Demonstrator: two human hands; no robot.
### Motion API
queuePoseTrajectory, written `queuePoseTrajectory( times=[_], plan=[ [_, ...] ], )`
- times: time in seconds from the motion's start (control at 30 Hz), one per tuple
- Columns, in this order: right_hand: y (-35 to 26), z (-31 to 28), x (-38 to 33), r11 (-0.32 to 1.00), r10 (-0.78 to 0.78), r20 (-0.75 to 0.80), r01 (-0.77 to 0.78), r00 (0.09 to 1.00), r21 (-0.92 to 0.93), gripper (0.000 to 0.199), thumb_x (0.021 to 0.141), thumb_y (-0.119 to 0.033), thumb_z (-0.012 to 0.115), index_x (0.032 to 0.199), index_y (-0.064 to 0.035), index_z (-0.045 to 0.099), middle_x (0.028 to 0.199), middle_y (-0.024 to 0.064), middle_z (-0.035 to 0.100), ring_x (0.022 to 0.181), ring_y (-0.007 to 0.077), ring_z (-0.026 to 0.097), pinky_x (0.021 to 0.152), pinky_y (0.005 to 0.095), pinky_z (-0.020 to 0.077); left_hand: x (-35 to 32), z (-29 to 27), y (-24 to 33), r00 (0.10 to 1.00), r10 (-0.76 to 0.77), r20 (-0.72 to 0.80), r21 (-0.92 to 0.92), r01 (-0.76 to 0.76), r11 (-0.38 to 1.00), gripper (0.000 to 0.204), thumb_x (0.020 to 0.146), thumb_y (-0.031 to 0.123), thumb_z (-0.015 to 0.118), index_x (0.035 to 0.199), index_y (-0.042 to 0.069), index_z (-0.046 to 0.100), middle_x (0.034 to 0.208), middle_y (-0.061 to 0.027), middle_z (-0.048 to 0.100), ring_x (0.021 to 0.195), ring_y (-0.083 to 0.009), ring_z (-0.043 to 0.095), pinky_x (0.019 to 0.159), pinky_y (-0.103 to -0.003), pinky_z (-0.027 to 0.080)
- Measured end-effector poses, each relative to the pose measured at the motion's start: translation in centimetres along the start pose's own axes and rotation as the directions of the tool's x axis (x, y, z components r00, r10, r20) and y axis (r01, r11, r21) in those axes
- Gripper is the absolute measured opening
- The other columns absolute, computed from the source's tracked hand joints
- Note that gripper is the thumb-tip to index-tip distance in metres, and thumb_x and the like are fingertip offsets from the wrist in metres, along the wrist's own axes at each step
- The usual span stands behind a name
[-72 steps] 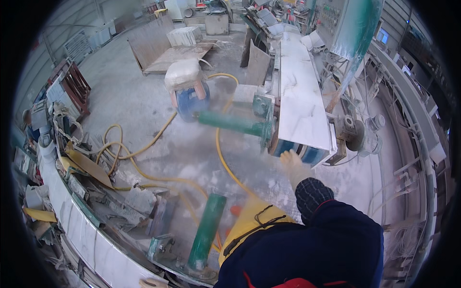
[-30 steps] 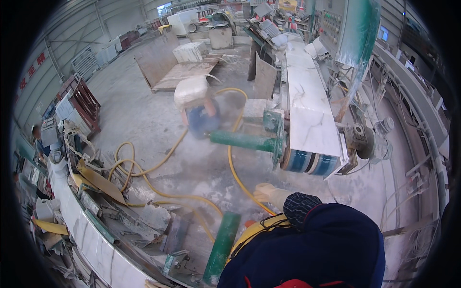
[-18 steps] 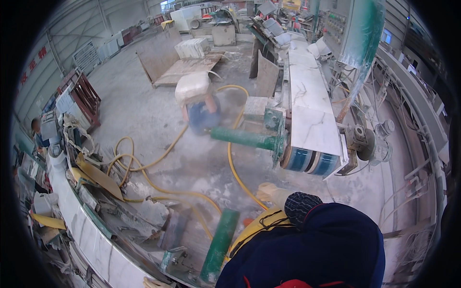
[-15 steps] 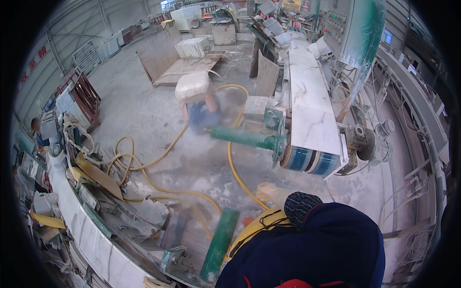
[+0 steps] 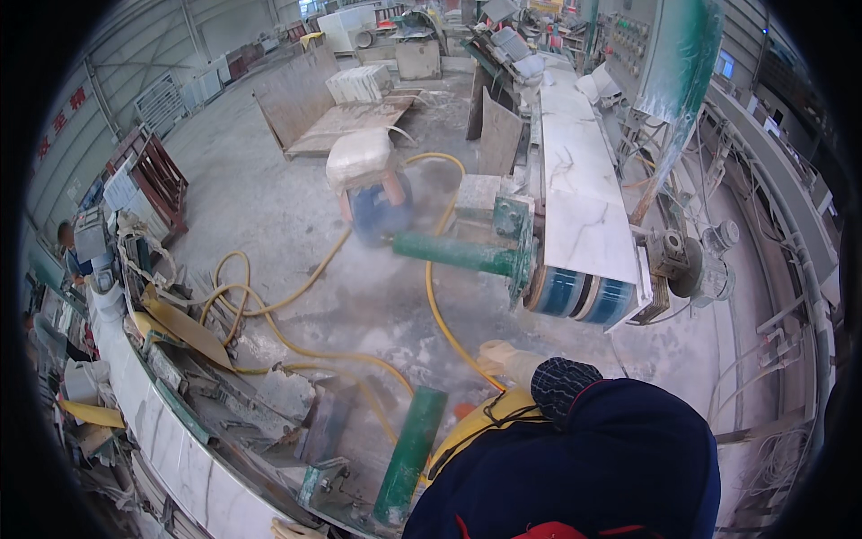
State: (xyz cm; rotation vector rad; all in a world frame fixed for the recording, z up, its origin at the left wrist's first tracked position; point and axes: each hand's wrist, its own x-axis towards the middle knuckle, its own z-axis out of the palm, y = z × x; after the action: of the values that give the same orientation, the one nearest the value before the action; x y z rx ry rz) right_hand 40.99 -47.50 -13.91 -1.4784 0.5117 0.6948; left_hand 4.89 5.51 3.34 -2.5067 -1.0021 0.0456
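Showing one gloved hand [image 5: 507, 359], grip unclear | one yellow hose [image 5: 440, 305] | two green rollers [image 5: 453, 254]

Dusty concrete floor [image 5: 269, 216], yellow hose [image 5: 296, 287], green pipe [image 5: 410, 454]

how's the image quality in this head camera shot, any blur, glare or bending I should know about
Head view: strong fisheye, so the long white stone slab and the curved slab at lower left bow toward the black rim. Daylight is even, with soft shadows and no harsh glare. The blue stool looks hazy, blurred or veiled by dust. The gloved hand is fairly sharp, half hidden by the dark sleeve.
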Motion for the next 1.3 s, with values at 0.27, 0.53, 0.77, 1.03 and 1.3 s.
queuePoseTrajectory(
  times=[0.27,0.53,0.77,1.03,1.3],
  plan=[
    [0.5,-0.1,0.1,0.999,-0.043,0.017,0.043,0.999,-0.029,0.031,0.094,-0.023,0.065,0.124,-0.0145,0.06,0.101,0.0139,0.072,0.085,0.0272,0.072,0.072,0.0398,0.0601,0.0,3.3,-0.5,0.998,-0.011,-0.059,-0.002,0.011,1.0,0.107,0.078,0.053,0.075,0.149,-0.011,0.026,0.148,-0.024,0.041,0.138,-0.0386,0.04,0.112,-0.054,0.033],
    [-0.6,0.4,-1.4,0.995,0.043,-0.013,-0.041,0.999,0.086,0.03,0.095,-0.024,0.064,0.124,-0.0147,0.06,0.107,0.0159,0.071,0.091,0.0298,0.072,0.076,0.0417,0.0599,-0.3,5.9,-1.0,0.993,-0.021,-0.117,-0.003,0.021,1.0,0.105,0.078,0.051,0.075,0.148,-0.012,0.027,0.147,-0.0242,0.042,0.136,-0.0389,0.041,0.111,-0.055,0.034],
    [-1.1,1.0,-1.4,0.996,0.091,-0.087,-0.091,0.992,0.004,0.029,0.095,-0.025,0.064,0.123,-0.0153,0.06,0.107,0.0169,0.071,0.092,0.031,0.072,0.075,0.0424,0.0596,-0.4,9.2,-1.7,0.985,-0.03,-0.169,-0.009,0.029,1.0,0.104,0.079,0.05,0.076,0.147,-0.012,0.029,0.146,-0.0243,0.044,0.135,-0.0391,0.042,0.11,-0.055,0.035],
    [-2.5,1.6,-3.3,0.993,0.055,-0.066,-0.047,0.996,0.11,0.018,0.095,-0.021,0.061,0.11,-0.0124,0.063,0.09,0.0127,0.068,0.075,0.0272,0.067,0.061,0.0398,0.0532,-1.3,8.7,-1.9,0.955,0.033,-0.296,0.022,-0.028,0.999,0.09,0.082,0.042,0.076,0.142,-0.012,0.037,0.137,-0.0252,0.05,0.126,-0.0404,0.049,0.102,-0.057,0.041],
    [-2.9,2.3,-4.1,0.98,0.051,-0.106,-0.029,0.993,0.199,0.008,0.094,-0.012,0.057,0.092,-0.0071,0.063,0.064,0.0056,0.055,0.047,0.0202,0.051,0.04,0.0352,0.0369,-2.3,5.8,-1.0,0.959,0.013,-0.282,-0.075,-0.035,0.997,0.076,0.088,0.029,0.072,0.142,-0.012,0.037,0.137,-0.0262,0.048,0.124,-0.0413,0.049,0.104,-0.054,0.042]
  ],
)
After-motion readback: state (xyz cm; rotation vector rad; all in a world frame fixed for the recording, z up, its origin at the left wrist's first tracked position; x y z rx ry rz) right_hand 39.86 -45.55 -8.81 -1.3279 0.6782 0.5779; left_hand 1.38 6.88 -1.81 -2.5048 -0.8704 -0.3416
